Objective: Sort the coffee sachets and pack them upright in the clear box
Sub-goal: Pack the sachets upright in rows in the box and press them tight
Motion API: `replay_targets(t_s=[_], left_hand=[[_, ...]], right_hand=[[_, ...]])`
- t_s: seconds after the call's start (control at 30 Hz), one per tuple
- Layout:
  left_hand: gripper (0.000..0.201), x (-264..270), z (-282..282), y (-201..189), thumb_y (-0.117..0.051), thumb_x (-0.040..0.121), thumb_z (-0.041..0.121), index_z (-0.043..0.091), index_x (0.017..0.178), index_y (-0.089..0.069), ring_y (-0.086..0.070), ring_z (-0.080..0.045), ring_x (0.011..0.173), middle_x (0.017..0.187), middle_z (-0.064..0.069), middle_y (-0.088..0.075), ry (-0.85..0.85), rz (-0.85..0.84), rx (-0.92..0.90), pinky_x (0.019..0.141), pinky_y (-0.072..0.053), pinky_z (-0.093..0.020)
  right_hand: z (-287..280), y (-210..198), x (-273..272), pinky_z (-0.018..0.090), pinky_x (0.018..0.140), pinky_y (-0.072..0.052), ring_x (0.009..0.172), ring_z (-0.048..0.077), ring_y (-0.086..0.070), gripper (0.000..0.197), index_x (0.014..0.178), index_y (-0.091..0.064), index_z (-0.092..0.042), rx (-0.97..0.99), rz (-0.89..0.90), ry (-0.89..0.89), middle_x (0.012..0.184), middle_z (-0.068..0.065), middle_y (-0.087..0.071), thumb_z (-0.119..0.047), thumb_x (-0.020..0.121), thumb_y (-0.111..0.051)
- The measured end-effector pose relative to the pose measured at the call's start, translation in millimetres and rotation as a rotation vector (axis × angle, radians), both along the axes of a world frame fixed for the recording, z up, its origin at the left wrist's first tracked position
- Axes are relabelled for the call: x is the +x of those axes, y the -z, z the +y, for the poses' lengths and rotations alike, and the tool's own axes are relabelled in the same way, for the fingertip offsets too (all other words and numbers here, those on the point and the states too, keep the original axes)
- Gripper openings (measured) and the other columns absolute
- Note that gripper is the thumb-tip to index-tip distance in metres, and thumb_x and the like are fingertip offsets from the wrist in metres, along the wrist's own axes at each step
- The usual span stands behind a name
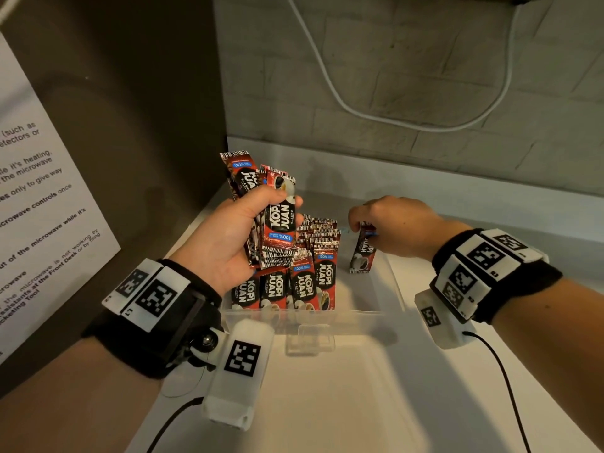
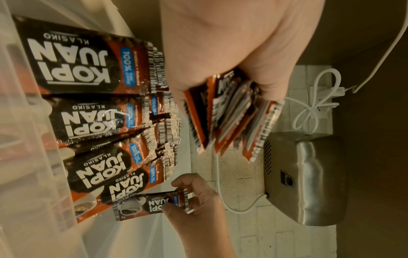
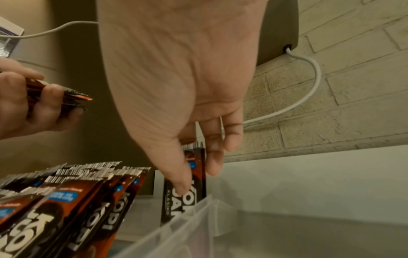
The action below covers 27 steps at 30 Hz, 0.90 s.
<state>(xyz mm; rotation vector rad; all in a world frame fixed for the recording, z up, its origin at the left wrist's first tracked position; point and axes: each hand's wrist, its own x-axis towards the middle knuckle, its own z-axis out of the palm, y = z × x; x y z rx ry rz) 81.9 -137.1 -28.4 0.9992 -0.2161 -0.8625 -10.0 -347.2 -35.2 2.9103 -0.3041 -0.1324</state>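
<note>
My left hand (image 1: 242,230) grips a bundle of red-and-black coffee sachets (image 1: 277,217) above the left end of the clear box (image 1: 327,317); the same bundle (image 2: 227,113) fans out below the palm in the left wrist view. Rows of sachets (image 1: 307,276) stand upright in the box's left half. My right hand (image 1: 392,223) pinches a single sachet (image 1: 362,250) by its top and holds it upright inside the box, to the right of the rows. In the right wrist view the thumb and fingers clamp that single sachet (image 3: 196,176) beside the box wall (image 3: 198,220).
A white cable (image 1: 392,116) hangs along the grey brick wall (image 1: 425,76) behind the white counter (image 1: 327,403). A printed notice (image 1: 42,207) leans on the dark panel at the left. A metal appliance (image 2: 304,178) shows in the left wrist view.
</note>
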Motion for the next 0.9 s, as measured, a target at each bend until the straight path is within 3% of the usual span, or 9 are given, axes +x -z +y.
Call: replay_targets(t_s=[0.2,0.4,0.53,0.9], left_hand=[[0.009,1.1,-3.0,2.7,-0.06,0.088,0.011,0.007,0.092,-0.066,-0.068,-0.013,0.063,0.084,-0.006,-0.072,0.016,-0.009,0.009,0.051,-0.053,-0.025],[0.01,0.7,-4.2,2.9,-0.059,0.088,0.01,0.006,0.095,-0.066,-0.068,-0.014,0.064,0.085,-0.007,-0.072,0.022,-0.01,0.001,0.051,-0.053,-0.025],[0.011,0.0,-5.0,3.5,-0.06,0.088,0.01,0.006,0.096,-0.066,-0.068,-0.013,0.063,0.085,-0.007,-0.072,0.029,-0.01,0.008,0.051,-0.053,-0.025],[0.011,-4.9,-8.8,8.4,-0.062,0.086,0.008,0.006,0.095,-0.067,-0.069,-0.016,0.065,0.088,-0.009,-0.072,0.045,0.012,0.028,0.052,-0.054,-0.027]], right_hand=[[-5.2,4.6,-0.7,0.034,0.065,-0.053,0.094,0.022,-0.06,0.038,0.12,-0.049,-0.029,0.023,-0.038,0.013,0.111,-0.001,-0.062,-0.016,0.087,-0.061],[-9.0,6.0,-0.8,0.031,0.061,-0.047,0.095,0.022,-0.059,0.04,0.123,-0.049,-0.03,0.006,-0.043,0.029,0.112,-0.001,-0.061,-0.017,0.087,-0.061],[-8.8,5.1,-2.4,0.036,0.069,-0.054,0.096,0.023,-0.059,0.039,0.122,-0.049,-0.028,0.024,-0.053,0.041,0.112,0.0,-0.062,-0.019,0.087,-0.062],[-8.3,3.2,-3.9,0.037,0.074,-0.053,0.099,0.022,-0.058,0.048,0.126,-0.045,-0.03,0.079,-0.065,0.09,0.116,0.0,-0.06,-0.03,0.084,-0.067]])
